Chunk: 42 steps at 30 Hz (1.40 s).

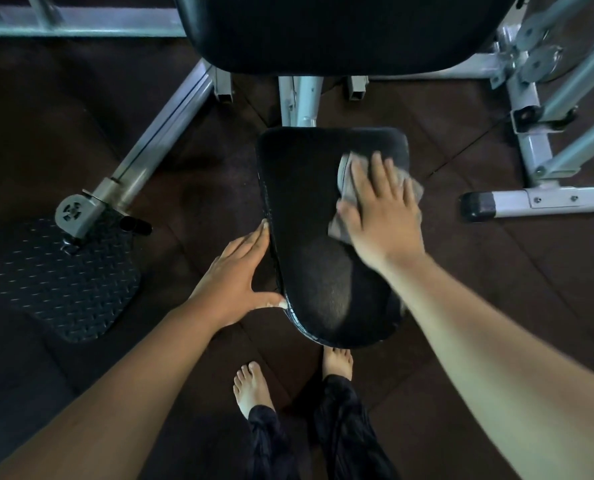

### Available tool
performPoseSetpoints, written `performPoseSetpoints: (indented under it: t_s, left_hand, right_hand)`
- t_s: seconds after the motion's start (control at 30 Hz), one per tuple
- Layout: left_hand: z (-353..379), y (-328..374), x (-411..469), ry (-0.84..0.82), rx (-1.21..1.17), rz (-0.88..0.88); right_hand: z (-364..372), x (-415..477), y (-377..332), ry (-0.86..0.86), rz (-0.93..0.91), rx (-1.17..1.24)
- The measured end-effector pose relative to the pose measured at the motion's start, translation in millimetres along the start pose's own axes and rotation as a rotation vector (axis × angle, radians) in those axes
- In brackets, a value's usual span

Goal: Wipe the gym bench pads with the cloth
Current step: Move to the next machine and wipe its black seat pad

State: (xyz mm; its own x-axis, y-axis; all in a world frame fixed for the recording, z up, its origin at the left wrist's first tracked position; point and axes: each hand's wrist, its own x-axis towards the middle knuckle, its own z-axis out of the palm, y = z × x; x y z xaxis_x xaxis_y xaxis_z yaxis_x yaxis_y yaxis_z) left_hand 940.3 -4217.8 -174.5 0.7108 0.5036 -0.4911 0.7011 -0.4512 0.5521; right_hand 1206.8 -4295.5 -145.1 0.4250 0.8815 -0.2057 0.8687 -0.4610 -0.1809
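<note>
Standing barefoot on the dark rubber floor (496,306), a person works a cloth across a gym bench's seat pad (309,220). At far left a studded foot plate (70,278) lies on the floor, well apart from the pad. The left grip (234,271) is apart: straight fingers lie along the pad's left edge and the thumb touches its near-left corner, apparently to steady the pad against the wiping push. The grey cloth (344,174) sits bunched at the pad's far-right corner, one fold hanging just over the right edge. The right grip (382,209) is also apart, its palm flat and fingers spread on the cloth, which spreads the pressure rather than pinching the fabric.

Most of the pad's left half and near end look free for further strokes, though the rounded edges drop straight to the floor. Beyond the far edge a gap over the grey frame post (299,98) separates this pad from the larger back pad (340,29), likely yet to be wiped. To the right, a white frame foot (538,199) stands near the right edge, leaving modest elbow room.
</note>
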Motion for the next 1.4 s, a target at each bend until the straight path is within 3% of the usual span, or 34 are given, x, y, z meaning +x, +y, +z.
performPoseSetpoints:
  t_s: [0.13, 0.23, 0.33, 0.4, 0.63, 0.77, 0.9, 1.13, 1.4]
  left_hand:
    - [0, 3, -1, 0.002, -0.01, -0.003]
    - [0, 2, 0, -0.002, -0.01, -0.01]
    - [2, 1, 1, 0.005, -0.006, -0.004]
    - [3, 1, 2, 0.013, -0.01, -0.004]
    - [3, 1, 1, 0.025, -0.013, 0.011]
    - [5, -1, 1, 0.038, -0.018, 0.028]
    - [6, -3, 2, 0.035, -0.019, 0.021]
    - [5, -3, 2, 0.038, -0.025, 0.022]
    - [3, -3, 3, 0.034, 0.027, 0.029]
  right_hand:
    - [16, -97, 7, -0.057, -0.131, -0.046]
    - [10, -45, 27, -0.022, -0.107, -0.005]
    - [-4, 29, 34, 0.001, 0.05, 0.065]
    - [-5, 32, 27, -0.026, 0.1, 0.056]
    - [28, -151, -22, -0.094, -0.206, -0.099]
    - [23, -99, -41, -0.117, -0.303, -0.1]
    - [21, -24, -63, -0.097, -0.237, -0.112]
    - [30, -138, -41, -0.154, -0.306, -0.095]
    - [18, 53, -84, -0.063, -0.179, -0.02]
